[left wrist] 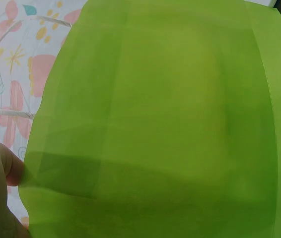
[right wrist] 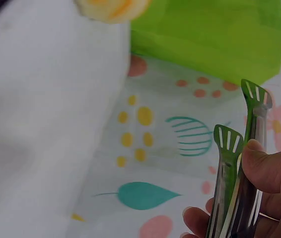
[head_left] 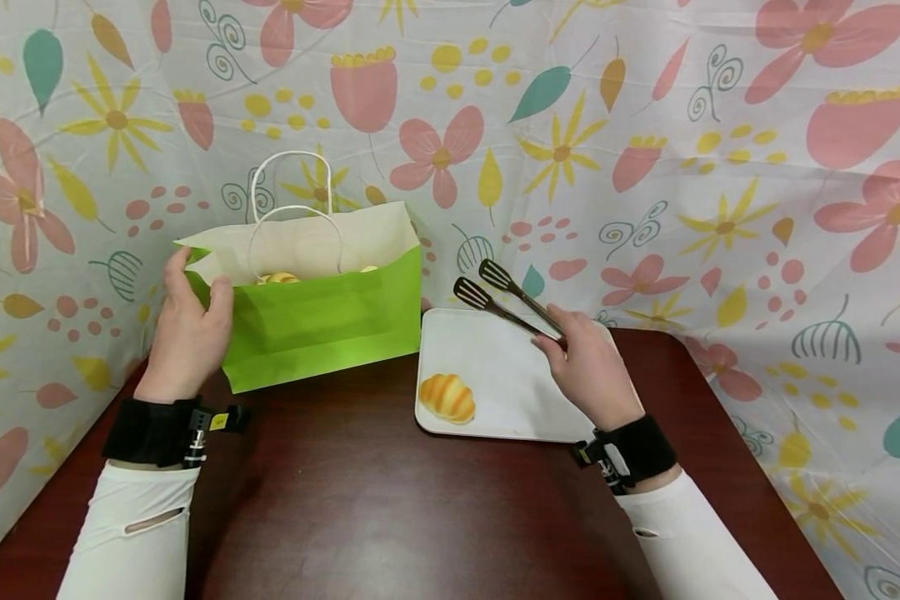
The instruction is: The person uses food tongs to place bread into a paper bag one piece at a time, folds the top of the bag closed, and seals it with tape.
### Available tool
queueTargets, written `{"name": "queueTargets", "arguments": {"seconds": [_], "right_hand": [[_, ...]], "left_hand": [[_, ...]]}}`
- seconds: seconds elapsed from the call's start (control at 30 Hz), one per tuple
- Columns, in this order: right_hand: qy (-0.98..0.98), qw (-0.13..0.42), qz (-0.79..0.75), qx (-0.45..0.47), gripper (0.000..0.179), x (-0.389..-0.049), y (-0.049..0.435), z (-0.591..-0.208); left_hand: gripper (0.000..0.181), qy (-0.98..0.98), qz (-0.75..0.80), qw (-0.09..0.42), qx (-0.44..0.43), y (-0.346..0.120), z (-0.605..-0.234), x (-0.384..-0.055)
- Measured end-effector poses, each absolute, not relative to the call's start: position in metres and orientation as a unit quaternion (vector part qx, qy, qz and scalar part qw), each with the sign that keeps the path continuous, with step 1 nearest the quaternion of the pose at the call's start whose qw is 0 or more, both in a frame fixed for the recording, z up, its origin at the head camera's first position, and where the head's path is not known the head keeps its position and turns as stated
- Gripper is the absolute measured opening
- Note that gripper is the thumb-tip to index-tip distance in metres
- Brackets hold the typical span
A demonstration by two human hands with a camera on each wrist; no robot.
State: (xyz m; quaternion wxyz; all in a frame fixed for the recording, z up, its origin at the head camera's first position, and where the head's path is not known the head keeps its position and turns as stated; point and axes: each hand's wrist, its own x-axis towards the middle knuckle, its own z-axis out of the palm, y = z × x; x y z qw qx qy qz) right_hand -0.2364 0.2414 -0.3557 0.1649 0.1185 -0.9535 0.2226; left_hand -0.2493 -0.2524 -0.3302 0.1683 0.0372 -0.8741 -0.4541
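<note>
A green paper bag (head_left: 330,321) with white rope handles stands upright at the back left, its mouth open and bits of yellow bread (head_left: 279,277) showing inside. My left hand (head_left: 187,329) holds the bag's left rim, thumb against the front; the left wrist view is mostly filled by the bag's green side (left wrist: 170,109). In my right hand (head_left: 588,362) I grip slotted metal tongs (head_left: 506,302), their two tips apart with nothing between them. The tongs stand over a white tray (head_left: 517,408). One striped bread roll (head_left: 447,398) lies at the tray's front left corner.
Everything stands on a dark reddish-brown table (head_left: 360,500). Behind and at both sides hangs a white curtain with a flower print (head_left: 487,150). The tray's left edge sits close beside the bag's right side.
</note>
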Motion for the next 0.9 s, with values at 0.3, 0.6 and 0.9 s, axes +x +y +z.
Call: {"name": "queueTargets", "arguments": {"seconds": [0.3, 0.6, 0.9], "right_hand": [[-0.961, 0.134, 0.211, 0.117, 0.056, -0.22, 0.248, -0.381], [-0.961, 0.127, 0.2, 0.139, 0.056, -0.199, 0.251, -0.407], [-0.963, 0.105, 0.191, 0.159, 0.057, -0.183, 0.244, -0.421]], "left_hand": [[0.072, -0.871, -0.46, 0.168, 0.033, -0.254, -0.33, -0.249], [0.072, -0.871, -0.459, 0.17, 0.032, -0.252, -0.329, -0.25], [0.071, -0.874, -0.456, 0.166, 0.033, -0.253, -0.33, -0.248]]}}
